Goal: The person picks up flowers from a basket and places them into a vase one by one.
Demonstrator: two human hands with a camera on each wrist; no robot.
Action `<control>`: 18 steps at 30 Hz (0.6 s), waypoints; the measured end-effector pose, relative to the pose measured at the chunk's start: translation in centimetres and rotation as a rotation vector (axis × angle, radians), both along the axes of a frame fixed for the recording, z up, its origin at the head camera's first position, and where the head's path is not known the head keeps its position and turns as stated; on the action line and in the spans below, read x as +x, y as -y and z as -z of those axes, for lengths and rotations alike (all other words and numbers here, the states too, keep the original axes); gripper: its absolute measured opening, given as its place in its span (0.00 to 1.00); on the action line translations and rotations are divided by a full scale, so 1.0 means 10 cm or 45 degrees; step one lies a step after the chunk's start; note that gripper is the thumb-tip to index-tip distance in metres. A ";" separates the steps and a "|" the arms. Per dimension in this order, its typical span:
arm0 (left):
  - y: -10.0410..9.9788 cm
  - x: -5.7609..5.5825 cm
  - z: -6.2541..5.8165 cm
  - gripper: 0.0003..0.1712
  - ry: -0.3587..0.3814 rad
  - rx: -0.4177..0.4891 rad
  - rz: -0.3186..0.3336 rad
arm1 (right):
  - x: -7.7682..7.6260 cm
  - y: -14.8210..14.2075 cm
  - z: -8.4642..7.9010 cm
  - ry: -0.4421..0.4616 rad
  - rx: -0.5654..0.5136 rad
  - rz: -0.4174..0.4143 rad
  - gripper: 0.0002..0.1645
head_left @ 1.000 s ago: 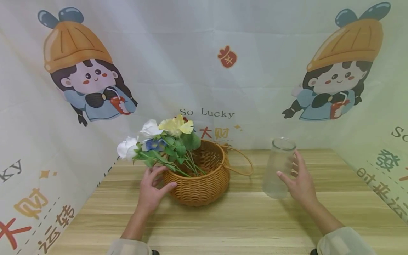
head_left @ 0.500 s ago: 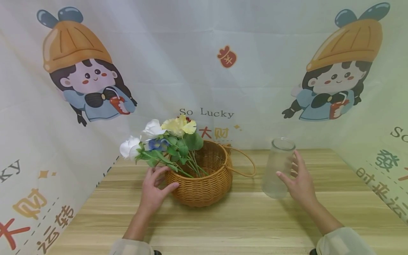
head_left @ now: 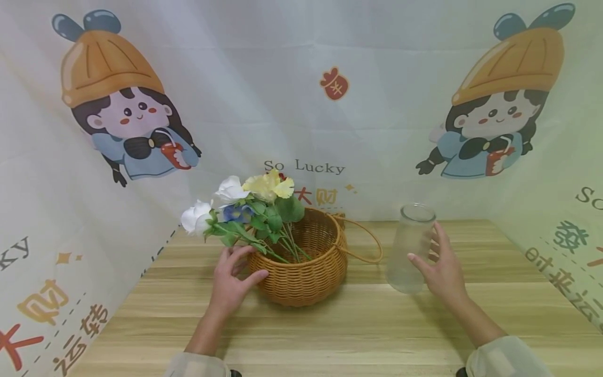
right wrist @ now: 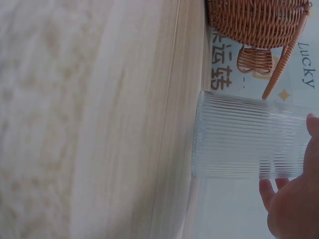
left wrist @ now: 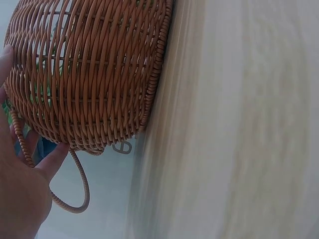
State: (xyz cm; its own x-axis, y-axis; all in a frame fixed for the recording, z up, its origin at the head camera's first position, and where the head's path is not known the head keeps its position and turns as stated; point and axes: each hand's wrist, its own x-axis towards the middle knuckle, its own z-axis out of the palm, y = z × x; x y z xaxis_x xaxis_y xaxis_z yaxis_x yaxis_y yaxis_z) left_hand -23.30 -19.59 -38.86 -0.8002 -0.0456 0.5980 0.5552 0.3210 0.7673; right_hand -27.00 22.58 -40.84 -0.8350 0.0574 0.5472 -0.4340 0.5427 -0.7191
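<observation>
A brown wicker basket (head_left: 301,283) stands on the table, left of the middle, with artificial white, yellow and blue flowers (head_left: 240,213) leaning out over its left side. My left hand (head_left: 231,283) rests against the basket's left side, thumb and fingers spread; the left wrist view shows fingertips on the weave close to a looped handle (left wrist: 82,194). To the right stands a clear ribbed glass vase (head_left: 406,262), upright. My right hand (head_left: 443,272) holds it from the right, thumb in front and fingers round the back. Through the ribbed glass (right wrist: 239,139) part of those fingers shows.
The basket's right loop handle (head_left: 372,241) sticks out toward the vase, with a narrow gap between them. Behind the wooden table (head_left: 330,340) hangs a printed cloth backdrop (head_left: 311,115), and its sides close in left and right.
The basket with its flowers has slid a little to the right, and my left hand has moved along with it. The vase and my right hand stay nearly still.
</observation>
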 end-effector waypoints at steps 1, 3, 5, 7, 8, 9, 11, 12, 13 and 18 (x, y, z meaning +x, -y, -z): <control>0.00 0.00 0.00 0.28 0.000 0.001 0.002 | 0.00 0.00 0.00 -0.002 0.000 0.001 0.55; 0.01 -0.01 0.00 0.28 -0.001 0.002 0.006 | 0.01 0.01 0.00 -0.006 0.002 0.005 0.55; 0.00 -0.01 0.00 0.28 -0.003 0.001 0.005 | 0.01 0.01 0.00 -0.011 0.003 0.004 0.55; -0.01 -0.01 0.00 0.28 -0.004 0.000 0.004 | 0.02 0.01 0.00 -0.009 0.000 0.002 0.55; -0.02 -0.01 0.00 0.28 -0.005 0.001 0.006 | 0.02 0.01 0.00 -0.008 0.000 0.001 0.55; -0.02 -0.01 0.00 0.28 -0.006 0.001 0.008 | 0.02 0.01 0.00 -0.006 0.000 0.001 0.55; -0.03 -0.01 0.00 0.27 -0.008 0.003 0.013 | 0.02 0.01 0.00 -0.003 -0.003 -0.001 0.55; -0.04 -0.01 0.00 0.27 -0.010 0.004 0.016 | 0.02 0.01 0.00 -0.001 -0.003 0.000 0.55; -0.05 -0.01 0.00 0.27 -0.012 0.005 0.019 | 0.02 0.01 0.00 -0.001 -0.002 -0.001 0.55; -0.05 -0.02 0.00 0.28 -0.018 0.006 0.029 | 0.01 0.02 0.00 -0.006 0.001 0.002 0.55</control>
State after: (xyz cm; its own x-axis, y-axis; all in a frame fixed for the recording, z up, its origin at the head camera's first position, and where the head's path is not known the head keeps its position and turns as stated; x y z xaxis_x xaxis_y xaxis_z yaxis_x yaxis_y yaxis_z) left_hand -23.54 -19.05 -38.89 -0.7927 -0.0305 0.6088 0.5728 0.3047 0.7610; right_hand -26.88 22.40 -40.85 -0.8323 0.0580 0.5512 -0.4365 0.5441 -0.7165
